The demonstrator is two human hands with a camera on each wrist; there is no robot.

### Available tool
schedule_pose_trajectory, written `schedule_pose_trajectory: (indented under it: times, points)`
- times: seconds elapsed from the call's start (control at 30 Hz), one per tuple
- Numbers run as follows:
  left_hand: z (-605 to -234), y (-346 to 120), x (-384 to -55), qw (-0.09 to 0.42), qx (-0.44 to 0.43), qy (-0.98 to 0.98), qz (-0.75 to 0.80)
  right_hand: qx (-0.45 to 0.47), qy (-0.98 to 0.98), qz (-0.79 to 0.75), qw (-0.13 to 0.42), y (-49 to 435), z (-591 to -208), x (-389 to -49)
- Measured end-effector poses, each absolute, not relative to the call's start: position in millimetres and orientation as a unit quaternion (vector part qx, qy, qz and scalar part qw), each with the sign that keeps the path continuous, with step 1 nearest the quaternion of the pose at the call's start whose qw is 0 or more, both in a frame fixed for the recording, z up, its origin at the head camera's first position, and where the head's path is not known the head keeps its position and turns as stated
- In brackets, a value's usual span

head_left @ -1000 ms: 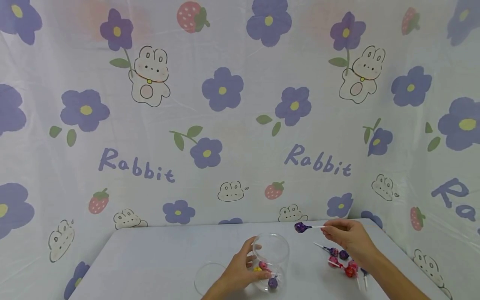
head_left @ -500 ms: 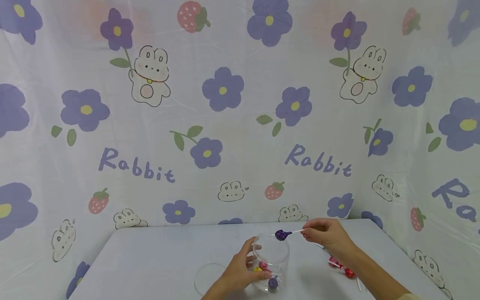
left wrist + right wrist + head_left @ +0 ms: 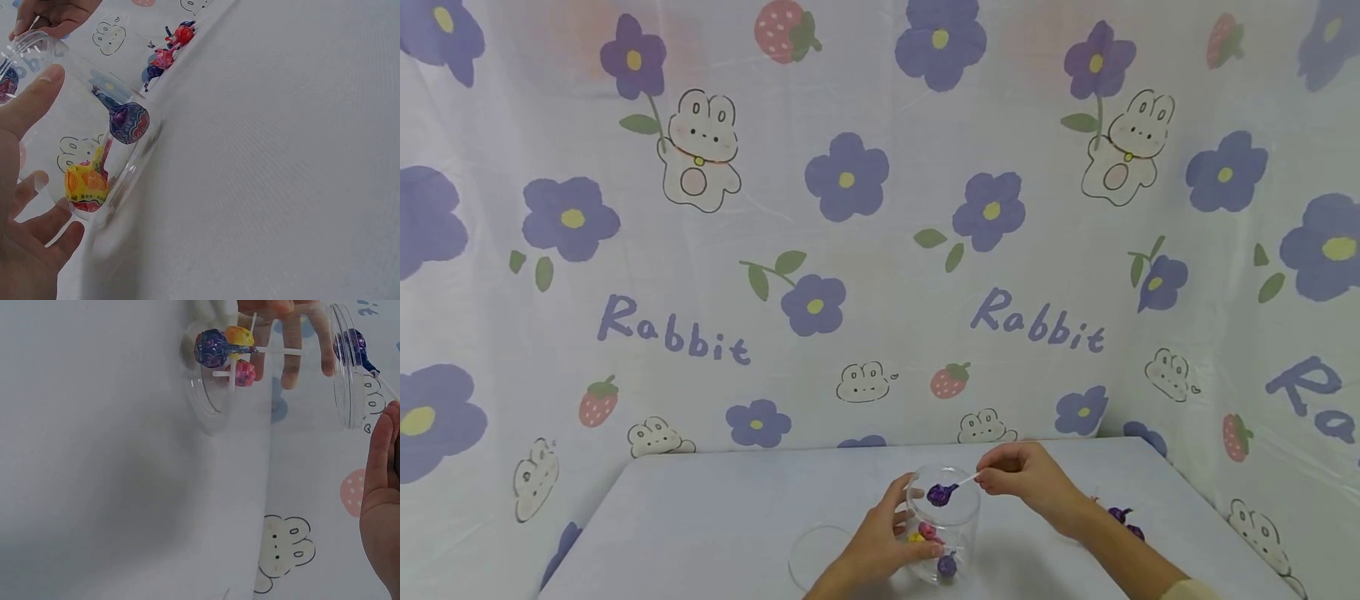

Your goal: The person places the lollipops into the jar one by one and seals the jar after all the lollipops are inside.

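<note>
My left hand (image 3: 880, 542) holds a clear plastic jar (image 3: 966, 533) round its side, thumb in front and fingers behind. Through the wall show a purple lollipop (image 3: 129, 122), a yellow lollipop (image 3: 86, 185) and a pink lollipop (image 3: 242, 373) at the bottom. Above, my right hand (image 3: 1033, 483) pinches the white stick of another purple-wrapped lollipop (image 3: 939, 495) between thumb and fingers. That lollipop's head points down and left, at the jar's open mouth. In the right wrist view it overlaps the jar's rim (image 3: 350, 375).
Several loose lollipops (image 3: 1120, 514) lie on the white table (image 3: 715, 517) to the right, partly hidden by my right forearm. A clear round lid (image 3: 792, 557) lies left of the jar, partly behind my left arm. A printed curtain (image 3: 887, 250) rises behind the table.
My right hand has moved left with the purple lollipop, from over the loose lollipops to the jar's mouth, and the lollipop's head has tipped downward. The left hand and jar stay put.
</note>
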State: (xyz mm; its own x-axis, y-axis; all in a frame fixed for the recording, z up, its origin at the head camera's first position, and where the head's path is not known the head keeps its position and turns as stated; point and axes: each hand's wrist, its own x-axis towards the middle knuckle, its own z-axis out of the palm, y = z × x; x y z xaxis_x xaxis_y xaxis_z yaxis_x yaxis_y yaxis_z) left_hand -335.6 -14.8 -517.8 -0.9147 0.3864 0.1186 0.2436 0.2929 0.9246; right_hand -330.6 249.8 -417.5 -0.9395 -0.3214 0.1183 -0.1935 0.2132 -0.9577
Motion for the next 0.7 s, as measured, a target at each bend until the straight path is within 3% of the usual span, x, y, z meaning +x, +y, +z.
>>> schedule_pose_trajectory:
  times: [0.43,0.7]
  points:
    - [-517.9,-17.0,-337.2,0.07,0.21,0.792,0.57,-0.198,0.805,-0.554,0.074,230.8,-413.2,-330.0]
    - [-518.1,-20.0,-337.6,0.069,0.232,0.784,0.572,-0.265,0.831,-0.482,0.081,220.7,-408.9,-333.9]
